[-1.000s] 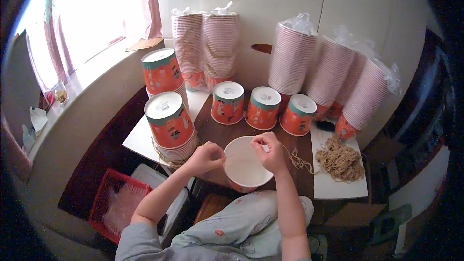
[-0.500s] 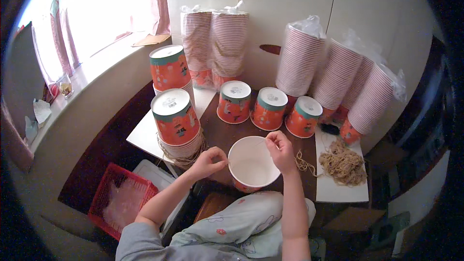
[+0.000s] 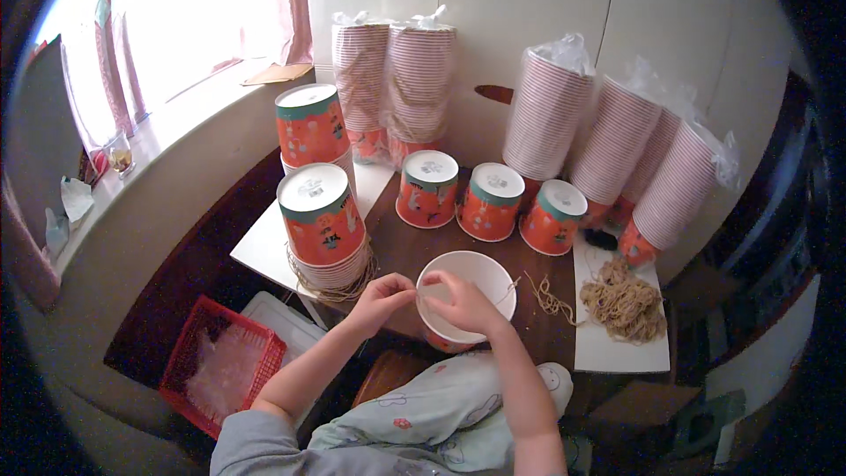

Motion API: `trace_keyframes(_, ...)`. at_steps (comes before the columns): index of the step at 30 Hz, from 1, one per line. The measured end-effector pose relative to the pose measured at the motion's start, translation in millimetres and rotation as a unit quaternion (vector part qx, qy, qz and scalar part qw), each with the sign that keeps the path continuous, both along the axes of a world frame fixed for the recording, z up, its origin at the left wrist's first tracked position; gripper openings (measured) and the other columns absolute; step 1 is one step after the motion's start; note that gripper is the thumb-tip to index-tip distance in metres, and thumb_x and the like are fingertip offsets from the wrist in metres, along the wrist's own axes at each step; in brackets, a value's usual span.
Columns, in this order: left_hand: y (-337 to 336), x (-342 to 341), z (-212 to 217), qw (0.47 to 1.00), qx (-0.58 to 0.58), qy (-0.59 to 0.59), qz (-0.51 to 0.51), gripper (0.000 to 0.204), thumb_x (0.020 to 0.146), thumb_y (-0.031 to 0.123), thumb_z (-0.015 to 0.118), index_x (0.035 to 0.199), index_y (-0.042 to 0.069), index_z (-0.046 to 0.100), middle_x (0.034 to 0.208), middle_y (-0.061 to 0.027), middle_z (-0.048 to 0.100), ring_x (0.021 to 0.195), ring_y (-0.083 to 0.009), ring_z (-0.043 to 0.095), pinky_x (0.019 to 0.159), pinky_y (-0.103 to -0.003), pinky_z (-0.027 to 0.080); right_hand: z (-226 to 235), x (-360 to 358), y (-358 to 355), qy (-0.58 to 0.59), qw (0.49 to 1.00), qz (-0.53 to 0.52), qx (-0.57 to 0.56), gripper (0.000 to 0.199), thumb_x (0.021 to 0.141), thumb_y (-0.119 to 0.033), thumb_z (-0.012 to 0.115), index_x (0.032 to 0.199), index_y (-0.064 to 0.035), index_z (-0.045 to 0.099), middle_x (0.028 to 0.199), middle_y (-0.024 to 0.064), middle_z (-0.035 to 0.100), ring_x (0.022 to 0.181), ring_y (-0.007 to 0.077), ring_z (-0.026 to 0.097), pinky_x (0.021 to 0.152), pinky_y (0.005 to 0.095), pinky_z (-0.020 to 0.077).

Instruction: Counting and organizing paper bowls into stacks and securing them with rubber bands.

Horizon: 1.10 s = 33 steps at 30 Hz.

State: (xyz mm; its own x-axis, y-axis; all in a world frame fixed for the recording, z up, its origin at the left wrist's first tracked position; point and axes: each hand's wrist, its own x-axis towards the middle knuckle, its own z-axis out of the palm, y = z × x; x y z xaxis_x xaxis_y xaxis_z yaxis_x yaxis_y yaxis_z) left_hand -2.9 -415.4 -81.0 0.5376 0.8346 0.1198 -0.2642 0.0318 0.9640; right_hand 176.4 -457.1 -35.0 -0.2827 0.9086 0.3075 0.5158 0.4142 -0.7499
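An open paper bucket [image 3: 480,278] with a white inside stands upright in front of me, close to my lap. My left hand [image 3: 385,297] is pinched at its left rim. Over the bucket's mouth, my right hand [image 3: 460,301] reaches across to that same rim, its thumb and fingertips drawn together close to the left fingertips. What the fingertips hold is too small to make out. A piece of tan twine [image 3: 514,286] shows at the bucket's right rim, and a loose length of twine [image 3: 552,301] lies on the brown table just right of it.
Upside-down orange buckets [image 3: 427,189] stand in a row behind. At left are a bucket stack [image 3: 322,216] with twine around its base and another stack [image 3: 310,128]. Bagged stacks [image 3: 548,110] line the wall. A twine heap [image 3: 624,304] lies at right, a red basket [image 3: 207,361] lower left.
My right hand has moved left from the bucket's right rim, across its mouth to my left hand. Twine now shows at the right rim. The left hand has stayed near the left rim.
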Motion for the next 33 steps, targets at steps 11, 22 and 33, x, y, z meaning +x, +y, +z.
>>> trace_keyframes(11, 0.5, -0.3, 12.4, 0.987, 0.148, 0.05, 0.037, 0.02, 0.079, 0.013, 0.058, 0.095, 0.001, 0.053, 0.085, -0.0011, 0.056, 0.076, -0.0071, 0.05, 0.068, -0.021, 0.041, -3.8, -4.3, 2.1, 0.006, 0.999, -0.031, 0.016, 0.017, 0.077, -0.019, 0.054, 0.083, -0.0034, 0.058, 0.077, 0.0138, 0.06, 0.071, 0.0291, 0.059, 0.065, 0.0367, 0.046)
trace_keyframes(22, -8.0, 6.7, 45.4, 0.813, 0.453, 0.335, 0.151, 0.018, 0.066, 0.015, 0.066, 0.079, 0.005, 0.059, 0.072, -0.0093, 0.058, 0.072, -0.0245, 0.056, 0.063, -0.033, 0.046, -1.4, -5.0, 1.7, 0.033, 0.997, -0.061, 0.024, 0.018, 0.077, -0.021, 0.057, 0.083, -0.0036, 0.06, 0.074, 0.0109, 0.061, 0.067, 0.0224, 0.06, 0.062, 0.0322, 0.0466)
trace_keyframes(33, 4.8, -5.3, 29.0, 0.945, 0.233, 0.218, 0.073, 0.013, 0.074, 0.013, 0.059, 0.081, 0.002, 0.059, 0.063, -0.0026, 0.057, 0.056, -0.0072, 0.051, 0.051, -0.023, 0.043, 3.9, -4.2, 0.8, 0.06, 0.995, -0.077, -0.03, 0.02, 0.079, -0.022, 0.057, 0.08, -0.0021, 0.058, 0.069, 0.0103, 0.06, 0.06, 0.0179, 0.058, 0.058, 0.0307, 0.0454)
